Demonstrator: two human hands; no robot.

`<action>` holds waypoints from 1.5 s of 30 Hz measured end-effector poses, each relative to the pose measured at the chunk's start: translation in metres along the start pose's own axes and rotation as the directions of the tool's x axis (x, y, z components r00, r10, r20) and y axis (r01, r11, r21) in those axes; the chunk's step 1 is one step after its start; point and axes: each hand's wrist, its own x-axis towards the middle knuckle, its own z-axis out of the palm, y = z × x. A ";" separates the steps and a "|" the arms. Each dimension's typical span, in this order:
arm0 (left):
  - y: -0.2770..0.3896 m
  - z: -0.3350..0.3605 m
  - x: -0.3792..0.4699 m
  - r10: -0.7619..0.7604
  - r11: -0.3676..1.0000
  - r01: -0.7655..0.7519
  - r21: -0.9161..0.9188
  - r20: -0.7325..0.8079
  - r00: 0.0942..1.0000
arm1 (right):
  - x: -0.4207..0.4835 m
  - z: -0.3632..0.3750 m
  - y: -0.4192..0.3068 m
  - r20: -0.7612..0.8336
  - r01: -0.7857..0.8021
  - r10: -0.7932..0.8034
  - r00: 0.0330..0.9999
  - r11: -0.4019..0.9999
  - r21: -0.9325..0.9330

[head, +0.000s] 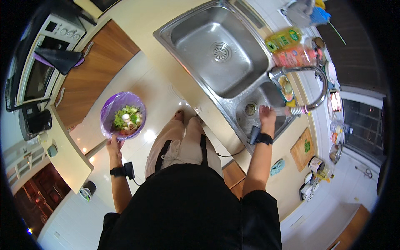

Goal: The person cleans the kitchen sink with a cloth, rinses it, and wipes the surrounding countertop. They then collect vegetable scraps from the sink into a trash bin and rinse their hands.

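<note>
My left hand (114,146) grips the near rim of a purple bin (107,109), lined with a clear plastic bag and holding green vegetable scraps (128,118). Over the small basin of a stainless steel sink (212,92), my right hand (267,115) is held under the spout of a curved chrome faucet (323,84), where water seems to run. Its fingers are blurred. Below it, the strainer of the small basin (250,109) has bits of debris in it. The large basin (203,56) lies beyond.
Dish soap bottles (284,39) stand behind the sink. To the right on the counter are a light blue cloth (277,167), a wooden cutting board (300,153) with chopped greens, and an oil bottle (326,172). An oven (47,62) is at far left.
</note>
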 end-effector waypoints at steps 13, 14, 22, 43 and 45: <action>-0.195 0.100 0.152 -0.401 0.916 0.400 -0.028 -0.066 0.914 | -0.072 -0.035 -0.066 0.275 -0.238 0.224 0.935 0.971 0.018; -0.208 0.106 0.163 -0.410 0.912 0.410 -0.015 -0.048 0.911 | -0.078 -0.040 -0.066 0.304 -0.192 0.197 0.932 0.980 -0.048; -0.317 0.161 0.226 -0.471 0.879 0.475 -0.036 -0.210 0.856 | -0.065 -0.043 -0.073 0.248 -0.002 0.074 0.966 0.960 -0.279; -0.398 0.087 0.172 -0.599 0.800 0.601 -0.005 -0.077 0.797 | -0.079 0.019 0.011 0.650 0.571 -0.137 0.748 -0.368 -0.734; -0.359 0.067 0.147 -0.500 0.853 0.492 0.176 0.001 0.866 | -0.083 -0.003 -0.023 0.715 0.677 -0.039 0.698 -0.287 -0.678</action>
